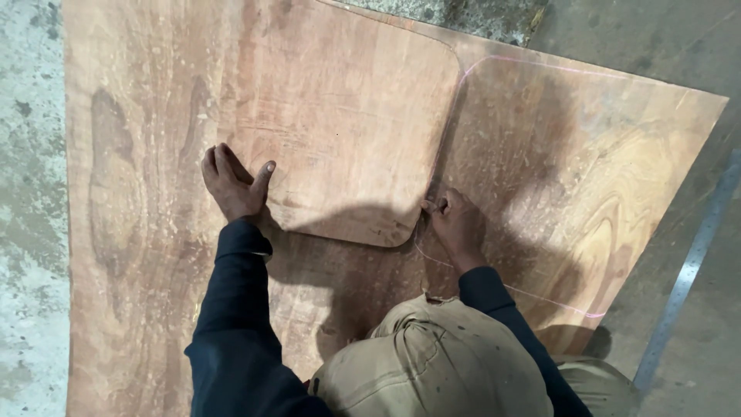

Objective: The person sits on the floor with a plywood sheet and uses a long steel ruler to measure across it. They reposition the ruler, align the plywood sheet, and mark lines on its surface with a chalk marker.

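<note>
Head view is showing the left hand (234, 185) pressing flat, fingers spread, on the template's (340, 116) 8 o'clock edge. The right hand (455, 224) is curling closed at its 4 o'clock corner; what it grips, I cannot tell. The template is lying on the sheet (131, 232).

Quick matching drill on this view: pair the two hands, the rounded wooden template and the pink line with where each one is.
1. left hand
2. right hand
3. rounded-corner wooden template board
4. pink traced line

A. drawn on the large plywood sheet, right of the template
B. lying flat on the sheet
C. at the template's right edge
D. pressed at the template's left edge

Pairs: 1-D, 2-C, 3-B, 4-A
</note>
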